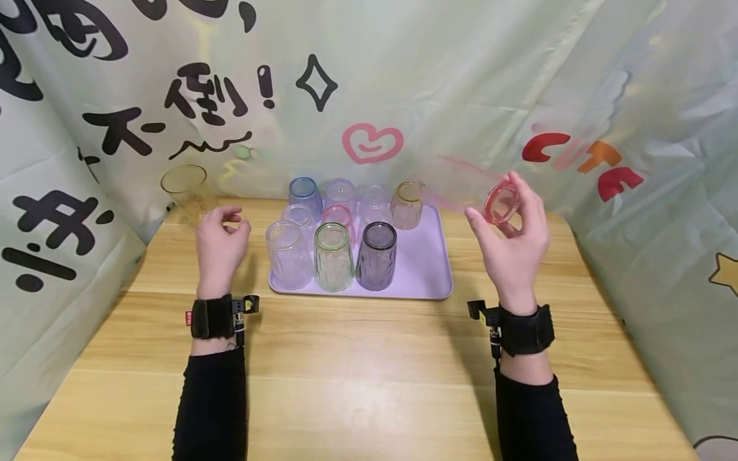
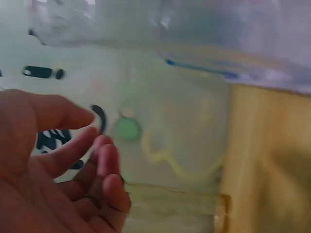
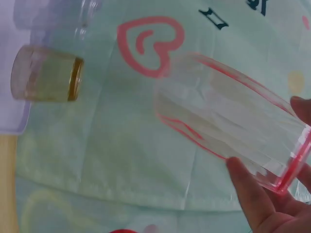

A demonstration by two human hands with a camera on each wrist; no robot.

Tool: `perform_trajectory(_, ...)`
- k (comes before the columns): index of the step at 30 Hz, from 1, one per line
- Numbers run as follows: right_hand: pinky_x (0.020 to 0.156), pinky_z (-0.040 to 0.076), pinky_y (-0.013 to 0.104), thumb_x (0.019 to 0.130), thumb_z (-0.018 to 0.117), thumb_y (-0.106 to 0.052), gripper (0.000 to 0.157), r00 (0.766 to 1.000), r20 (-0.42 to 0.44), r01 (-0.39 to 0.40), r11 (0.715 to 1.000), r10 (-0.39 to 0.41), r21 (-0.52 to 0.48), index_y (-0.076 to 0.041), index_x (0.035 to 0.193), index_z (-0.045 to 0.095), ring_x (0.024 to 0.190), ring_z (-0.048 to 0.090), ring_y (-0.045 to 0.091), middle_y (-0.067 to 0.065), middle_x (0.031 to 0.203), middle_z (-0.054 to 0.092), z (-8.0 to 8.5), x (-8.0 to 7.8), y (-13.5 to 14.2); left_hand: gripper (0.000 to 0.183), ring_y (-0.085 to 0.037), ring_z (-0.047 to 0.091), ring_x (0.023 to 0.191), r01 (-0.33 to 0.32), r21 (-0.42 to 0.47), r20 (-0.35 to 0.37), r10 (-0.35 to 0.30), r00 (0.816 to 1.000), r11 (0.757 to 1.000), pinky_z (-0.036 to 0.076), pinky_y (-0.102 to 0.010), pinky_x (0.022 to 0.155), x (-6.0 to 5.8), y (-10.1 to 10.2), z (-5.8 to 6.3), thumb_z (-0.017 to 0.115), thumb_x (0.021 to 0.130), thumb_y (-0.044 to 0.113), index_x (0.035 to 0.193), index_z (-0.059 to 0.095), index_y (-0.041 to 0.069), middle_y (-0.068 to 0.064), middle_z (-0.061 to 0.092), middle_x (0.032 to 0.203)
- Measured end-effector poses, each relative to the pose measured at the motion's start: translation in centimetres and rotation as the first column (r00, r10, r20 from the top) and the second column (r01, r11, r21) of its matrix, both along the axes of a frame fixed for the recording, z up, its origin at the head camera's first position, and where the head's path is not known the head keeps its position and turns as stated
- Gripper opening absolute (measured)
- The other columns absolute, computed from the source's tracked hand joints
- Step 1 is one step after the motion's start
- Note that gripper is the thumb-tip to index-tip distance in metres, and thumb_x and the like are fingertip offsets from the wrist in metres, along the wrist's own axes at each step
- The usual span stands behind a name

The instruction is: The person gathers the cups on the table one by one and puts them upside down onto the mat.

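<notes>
My right hand (image 1: 516,240) holds a clear, pink-tinted drinking glass (image 1: 467,186) near its thick red base, raised above the table. In the right wrist view this glass (image 3: 228,126) lies tilted, its wide end away from the palm and its base between thumb and fingers. On the left, my left hand (image 1: 221,243) has loosely bent fingers with nothing in them. Just behind it stands a tall yellow-tinted glass (image 1: 187,186), its lower part hidden by the hand. The left wrist view shows part of that glass (image 2: 175,208) beside the fingertips; they do not appear to grip it.
A lilac tray (image 1: 423,275) in the middle bears several glasses, among them a green-rimmed one (image 1: 333,259), a dark grey one (image 1: 377,259), a blue one (image 1: 305,195) and an amber one (image 1: 407,208). Bare wooden table (image 1: 363,371) lies in front; a printed cloth (image 1: 461,77) hangs behind.
</notes>
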State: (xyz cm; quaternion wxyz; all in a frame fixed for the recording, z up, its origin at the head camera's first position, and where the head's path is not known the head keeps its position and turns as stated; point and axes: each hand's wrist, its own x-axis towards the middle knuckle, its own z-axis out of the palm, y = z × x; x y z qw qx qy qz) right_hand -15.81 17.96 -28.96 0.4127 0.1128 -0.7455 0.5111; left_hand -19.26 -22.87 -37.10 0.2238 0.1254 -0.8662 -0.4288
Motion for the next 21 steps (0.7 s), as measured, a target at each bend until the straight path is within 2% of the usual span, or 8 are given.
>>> perform_trajectory(2,0.075,0.052,0.015,0.071,0.082,-0.005,0.067,0.999,0.041,0.032,0.998,-0.034,0.050,-0.014,0.132,0.057,0.100,0.053,0.022,0.002,0.124,0.058,-0.6,-0.5,0.4,0.034,-0.026,0.056,0.090,0.035,-0.050,0.108,-0.030,0.994,0.998,0.043,-0.037,0.077,-0.1,-0.4,-0.7,0.055,0.090,0.018,0.122,0.060,0.006,-0.012,0.059,0.111)
perform_trajectory(4,0.074,0.052,0.013,0.069,0.083,-0.007,0.069,0.996,0.071,0.046,0.994,-0.054,0.101,-0.018,0.132,0.057,0.101,0.054,0.019,0.000,0.125,0.058,-1.3,-1.2,1.0,0.034,-0.030,0.056,0.095,0.082,-0.099,0.198,-0.061,0.978,0.992,0.043,-0.041,0.077,-0.3,-0.6,-1.3,0.054,0.091,0.020,0.122,0.060,0.007,-0.013,0.059,0.113)
perform_trajectory(9,0.071,0.050,0.010,0.071,0.083,-0.017,0.070,0.992,0.117,0.025,0.976,-0.051,0.216,-0.026,0.134,0.055,0.099,0.055,0.017,0.000,0.125,0.058,-2.9,-2.5,2.0,0.033,-0.030,0.056,0.094,0.195,-0.138,0.345,-0.137,0.928,0.971,0.043,-0.040,0.073,-0.5,-0.6,-2.6,0.055,0.092,0.022,0.121,0.062,0.009,-0.012,0.062,0.111)
perform_trajectory(13,0.070,0.051,0.011,0.073,0.082,-0.023,0.069,0.982,0.184,-0.016,0.966,-0.033,0.260,-0.029,0.136,0.052,0.100,0.055,0.017,0.000,0.126,0.057,-3.5,-2.9,2.0,0.031,-0.029,0.057,0.093,0.262,-0.140,0.403,-0.187,0.896,0.955,0.044,-0.041,0.076,-0.6,-0.5,-3.3,0.055,0.092,0.020,0.118,0.064,0.007,-0.013,0.064,0.106)
perform_trajectory(16,0.071,0.054,0.021,0.075,0.081,-0.026,0.070,0.974,0.222,-0.034,0.950,-0.038,0.312,-0.030,0.138,0.050,0.100,0.056,0.019,0.003,0.127,0.056,-4.0,-3.2,2.0,0.030,-0.031,0.057,0.097,0.309,-0.140,0.422,-0.225,0.878,0.941,0.045,-0.046,0.083,-0.7,-0.4,-3.8,0.056,0.091,0.018,0.116,0.065,0.004,-0.016,0.065,0.107)
perform_trajectory(21,0.074,0.056,0.036,0.074,0.082,-0.021,0.073,0.970,0.242,-0.076,0.926,-0.017,0.371,-0.026,0.139,0.049,0.103,0.056,0.023,0.012,0.126,0.055,-4.9,-4.0,1.7,0.027,-0.033,0.058,0.097,0.360,-0.148,0.431,-0.267,0.862,0.921,0.044,-0.048,0.088,-1.1,-0.4,-4.5,0.057,0.089,0.017,0.109,0.067,0.002,-0.018,0.066,0.105)
